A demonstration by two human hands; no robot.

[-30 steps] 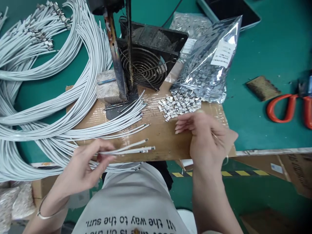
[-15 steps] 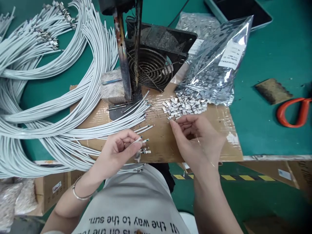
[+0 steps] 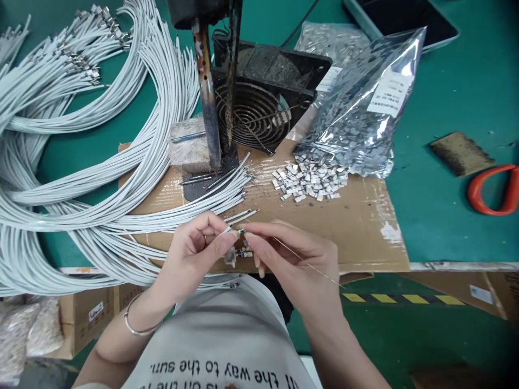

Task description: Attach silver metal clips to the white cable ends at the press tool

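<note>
A green-topped bench [image 3: 466,108] fills the view, its left side covered by thick looping bundles of white insulated cables [image 3: 156,129]. A flat brown cardboard sheet [image 3: 360,227] reaches the near edge. Below that edge, the wearer's pale grey T-shirt [image 3: 203,335] carries dark lettering, upside down here: "the way to the sun." and, partly cut off, "is on the". Toward the far edge lies a shiny silver plastic bag [image 3: 348,129]; its white rectangular label [image 3: 387,93] has print too small to read.

Over the cardboard near the front edge, the left hand [image 3: 198,254] pinches a white cable. The right hand [image 3: 300,259] brings thumb and forefinger together at its dark tip [image 3: 242,230]; what they grip is too small to tell. Just beside the bag's mouth lies a heap of tiny silver metal pieces [image 3: 310,181].
</note>
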